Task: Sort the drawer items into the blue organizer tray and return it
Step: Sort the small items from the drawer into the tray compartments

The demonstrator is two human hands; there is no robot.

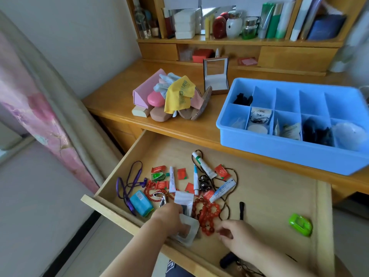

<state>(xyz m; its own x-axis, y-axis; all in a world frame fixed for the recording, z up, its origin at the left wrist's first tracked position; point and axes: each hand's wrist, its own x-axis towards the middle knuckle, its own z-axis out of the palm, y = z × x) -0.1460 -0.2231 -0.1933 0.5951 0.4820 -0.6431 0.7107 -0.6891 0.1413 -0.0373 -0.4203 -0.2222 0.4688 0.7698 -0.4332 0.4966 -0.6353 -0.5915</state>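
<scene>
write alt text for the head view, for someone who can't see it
Two bare hands reach into an open wooden drawer strewn with tubes, red beads and candies; the left hand holds a clear packet. A blue tray, partly filled, sits on the desk above.

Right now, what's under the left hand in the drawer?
The left hand presses on a clear packet, beside red beads. What lies beneath the packet and palm is covered.

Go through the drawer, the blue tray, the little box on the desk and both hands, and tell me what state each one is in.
Drawer: pulled open, items loose inside.
Blue organizer tray: on the desk, partly filled.
Box with mirror lid: lid open, upright.
Left hand: gripping a clear packet.
Right hand: fingers curled, seemingly holding nothing.
</scene>
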